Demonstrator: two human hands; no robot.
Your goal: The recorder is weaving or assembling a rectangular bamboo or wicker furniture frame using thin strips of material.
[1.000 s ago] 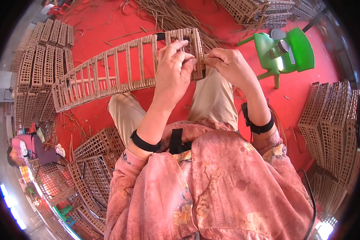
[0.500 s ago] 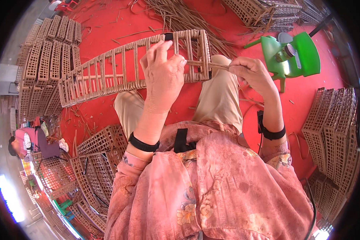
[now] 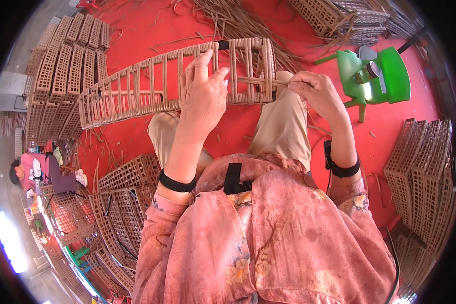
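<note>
Wicker frame [image 3: 169,105] tapers ladder-like beneath a splayed left hand [image 3: 202,96], with right hand [image 3: 316,92] pinching a thin strand [image 3: 280,82].

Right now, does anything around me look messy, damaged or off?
Loose brown strips lie tangled on the red floor, untidy compared with the stacked frames at left. On the woven frame by your left hand, a black patch interrupts the brown upper rim; I can't tell whether that's damage.

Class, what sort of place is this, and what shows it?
Probably a weaving workshop: woven pieces stand stacked, loose strips lie heaped, and the right hand pinches a strip at a woven frame.
</note>
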